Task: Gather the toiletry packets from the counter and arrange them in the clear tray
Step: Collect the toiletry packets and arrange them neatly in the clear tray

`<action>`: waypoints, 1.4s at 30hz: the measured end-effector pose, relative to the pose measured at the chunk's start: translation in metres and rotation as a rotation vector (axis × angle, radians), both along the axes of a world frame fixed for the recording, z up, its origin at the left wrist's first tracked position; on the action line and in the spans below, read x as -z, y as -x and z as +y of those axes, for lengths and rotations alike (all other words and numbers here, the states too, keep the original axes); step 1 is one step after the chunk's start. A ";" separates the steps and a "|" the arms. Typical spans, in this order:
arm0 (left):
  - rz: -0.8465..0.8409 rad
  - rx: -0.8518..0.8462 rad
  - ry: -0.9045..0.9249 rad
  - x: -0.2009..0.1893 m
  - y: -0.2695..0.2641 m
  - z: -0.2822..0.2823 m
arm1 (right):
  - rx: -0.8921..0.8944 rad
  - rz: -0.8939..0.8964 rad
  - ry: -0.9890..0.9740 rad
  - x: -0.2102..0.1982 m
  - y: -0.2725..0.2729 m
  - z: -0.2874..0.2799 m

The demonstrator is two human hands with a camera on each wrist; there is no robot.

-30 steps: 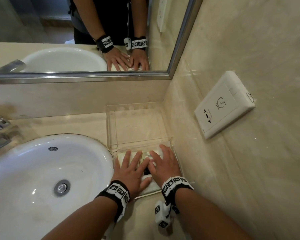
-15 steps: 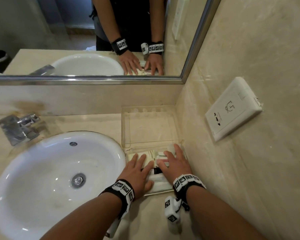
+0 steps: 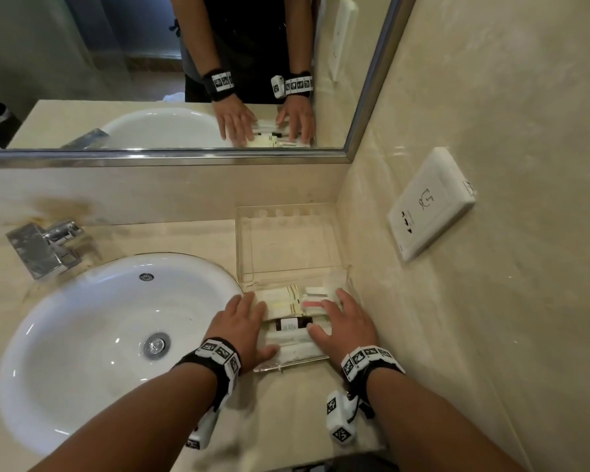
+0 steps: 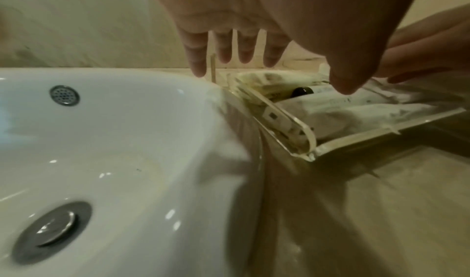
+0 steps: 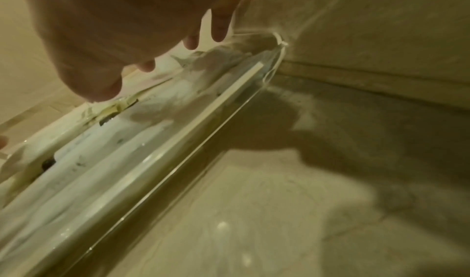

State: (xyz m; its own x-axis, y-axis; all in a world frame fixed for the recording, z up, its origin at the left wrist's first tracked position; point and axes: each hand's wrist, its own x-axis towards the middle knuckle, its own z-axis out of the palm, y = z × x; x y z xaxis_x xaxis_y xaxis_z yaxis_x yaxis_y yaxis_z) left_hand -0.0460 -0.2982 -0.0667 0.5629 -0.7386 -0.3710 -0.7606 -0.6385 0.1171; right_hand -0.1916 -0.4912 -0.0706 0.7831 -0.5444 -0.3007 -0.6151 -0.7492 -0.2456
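Both hands lie flat with fingers straight, left hand and right hand flanking the packets in the near tray on the worktop.

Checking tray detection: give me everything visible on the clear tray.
The clear tray looks like transparent acrylic, rectangular with low walls and rounded corners. It lies flat on the beige counter, between the sink and the side wall, in front of a taller clear box. Toiletry packets fill it. The left hand and right hand are spread, fingers straight, over its ends.
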 end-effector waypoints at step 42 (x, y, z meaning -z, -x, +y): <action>0.072 -0.019 -0.089 0.003 0.009 0.014 | 0.121 0.131 -0.033 0.006 0.055 0.036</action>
